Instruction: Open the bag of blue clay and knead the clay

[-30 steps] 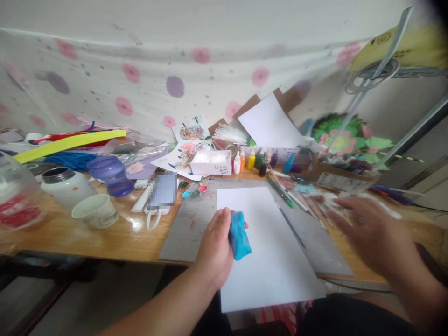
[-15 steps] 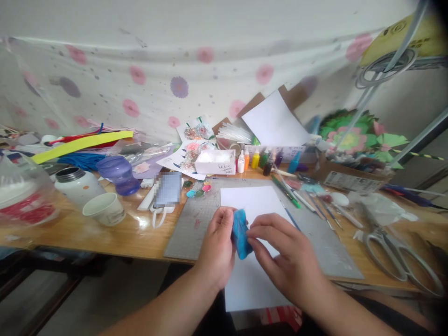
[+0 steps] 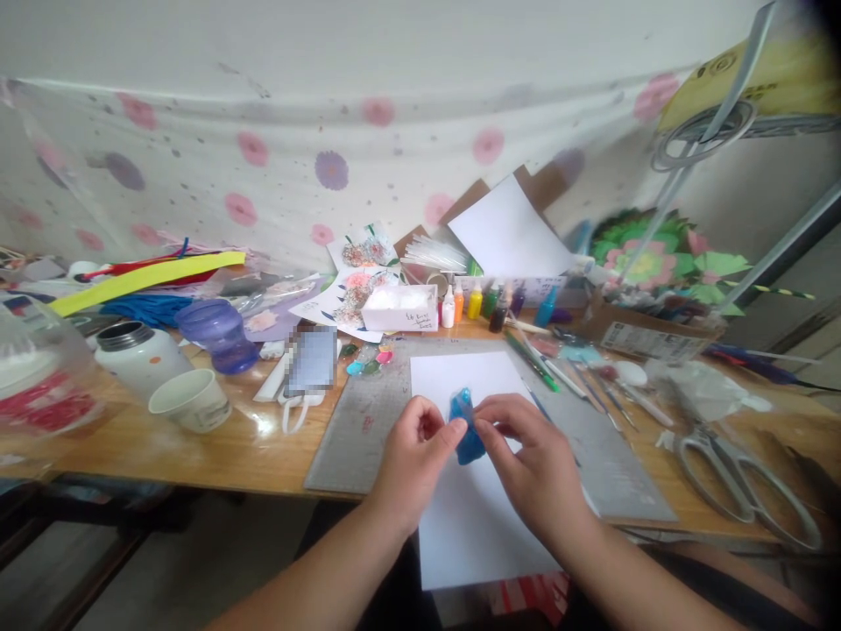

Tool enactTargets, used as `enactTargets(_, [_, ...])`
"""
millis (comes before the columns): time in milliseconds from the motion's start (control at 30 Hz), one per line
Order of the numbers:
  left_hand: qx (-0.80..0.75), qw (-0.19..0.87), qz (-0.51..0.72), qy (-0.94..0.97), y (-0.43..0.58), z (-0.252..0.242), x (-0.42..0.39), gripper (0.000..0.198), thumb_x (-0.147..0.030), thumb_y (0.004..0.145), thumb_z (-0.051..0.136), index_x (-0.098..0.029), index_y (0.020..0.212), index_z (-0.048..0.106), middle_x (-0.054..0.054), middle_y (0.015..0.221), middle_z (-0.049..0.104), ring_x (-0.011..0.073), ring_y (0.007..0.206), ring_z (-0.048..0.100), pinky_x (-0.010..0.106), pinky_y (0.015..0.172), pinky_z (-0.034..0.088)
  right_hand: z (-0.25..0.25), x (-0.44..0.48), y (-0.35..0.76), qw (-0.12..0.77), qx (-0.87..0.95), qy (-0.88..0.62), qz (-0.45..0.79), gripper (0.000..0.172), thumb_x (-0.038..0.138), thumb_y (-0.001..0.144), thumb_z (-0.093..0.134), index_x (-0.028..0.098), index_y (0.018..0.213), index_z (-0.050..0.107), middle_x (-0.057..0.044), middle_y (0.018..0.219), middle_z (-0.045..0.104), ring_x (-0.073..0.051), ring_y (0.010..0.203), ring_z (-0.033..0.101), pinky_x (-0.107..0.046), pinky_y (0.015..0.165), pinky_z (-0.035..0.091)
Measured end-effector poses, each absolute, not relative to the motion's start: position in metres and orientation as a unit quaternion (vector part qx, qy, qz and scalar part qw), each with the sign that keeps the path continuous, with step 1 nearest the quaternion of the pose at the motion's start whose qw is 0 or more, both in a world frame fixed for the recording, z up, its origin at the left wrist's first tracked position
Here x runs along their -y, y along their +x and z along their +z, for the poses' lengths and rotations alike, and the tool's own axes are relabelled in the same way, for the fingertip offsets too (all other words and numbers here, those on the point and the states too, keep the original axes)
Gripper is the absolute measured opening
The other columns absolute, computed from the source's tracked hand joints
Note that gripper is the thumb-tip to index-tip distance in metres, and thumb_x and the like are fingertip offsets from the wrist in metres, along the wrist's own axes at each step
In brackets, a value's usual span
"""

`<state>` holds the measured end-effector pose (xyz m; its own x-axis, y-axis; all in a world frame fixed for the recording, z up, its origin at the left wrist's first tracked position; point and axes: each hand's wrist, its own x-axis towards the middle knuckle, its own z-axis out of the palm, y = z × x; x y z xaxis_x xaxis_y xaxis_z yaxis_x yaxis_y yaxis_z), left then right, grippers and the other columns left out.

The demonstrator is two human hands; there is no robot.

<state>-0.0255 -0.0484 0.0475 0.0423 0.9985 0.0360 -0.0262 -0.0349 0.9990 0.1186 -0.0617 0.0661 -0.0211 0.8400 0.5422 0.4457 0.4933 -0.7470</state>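
Between my two hands is a small, glossy blue packet [image 3: 468, 447] that looks like soft stuff wrapped in clear plastic; what is inside I cannot make out. My left hand [image 3: 417, 456] pinches its left edge with the thumb on top. From the other side, the thumb and forefinger of my right hand [image 3: 533, 447] grip its right edge, the rest of the fingers curled. The packet is held above a white sheet of paper [image 3: 479, 543], which lies on a grey cutting mat [image 3: 355, 438] and sticks out past the table's front edge.
Scissors [image 3: 716, 473] and several brushes [image 3: 601, 399] lie on the right. Small paint bottles [image 3: 474, 303] stand behind the mat beside a white box [image 3: 400, 308]. To the left are a paper cup [image 3: 190, 401], a white bottle [image 3: 141, 355], a purple cup [image 3: 216, 333] and a phone-like device [image 3: 310, 361].
The packet has turned and now shows more of its clear, shiny plastic at the top. My left thumb has come across onto it, and my right fingers have moved up along its edge.
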Motion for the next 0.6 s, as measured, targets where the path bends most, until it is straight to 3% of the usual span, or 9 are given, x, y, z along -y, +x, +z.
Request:
enactTargets(100, [-0.467,0.555,0.486,0.488,-0.024,0.049,0.05,0.028,-0.038,0.08,0.065,-0.02,0.071,0.045,-0.004,0.067,0.047,0.0124,0.065,0.048,0.025,0.061,0.041,0.066,0.063,0.118,0.526,0.675,-0.469,0.22,0.013,0.022,0.088,0.054,0.02,0.077,0.061,-0.004,0.084,0.064,-0.016,0.08,0.06,-0.027,0.07,0.049])
enactTargets(233, [-0.445,0.582,0.485,0.478,-0.024,0.051,0.051,0.024,-0.034,0.083,0.06,-0.019,0.069,0.047,-0.002,0.068,0.052,0.0141,0.068,0.052,0.031,0.07,0.047,0.067,0.062,0.12,0.551,0.578,-0.487,0.353,0.015,0.032,0.084,0.059,0.02,0.075,0.061,-0.002,0.077,0.063,-0.015,0.072,0.057,-0.028,0.067,0.046])
enactTargets(467, [-0.402,0.622,0.503,0.446,-0.029,0.052,0.048,0.018,-0.028,0.08,0.064,-0.017,0.069,0.054,-0.001,0.071,0.054,0.0149,0.074,0.053,0.034,0.079,0.046,0.063,0.054,0.127,0.572,0.488,-0.483,0.449,0.024,0.043,0.079,0.065,0.019,0.075,0.061,-0.002,0.079,0.064,-0.018,0.077,0.058,-0.032,0.074,0.046])
enactTargets(600, [-0.337,0.684,0.505,0.404,-0.032,0.055,0.05,0.02,-0.026,0.079,0.066,-0.017,0.066,0.054,0.0,0.073,0.054,0.0147,0.076,0.051,0.032,0.079,0.043,0.065,0.051,0.13,0.584,0.41,-0.476,0.514,0.029,0.045,0.077,0.066,0.019,0.072,0.056,-0.004,0.08,0.065,-0.019,0.075,0.061,-0.034,0.069,0.05])
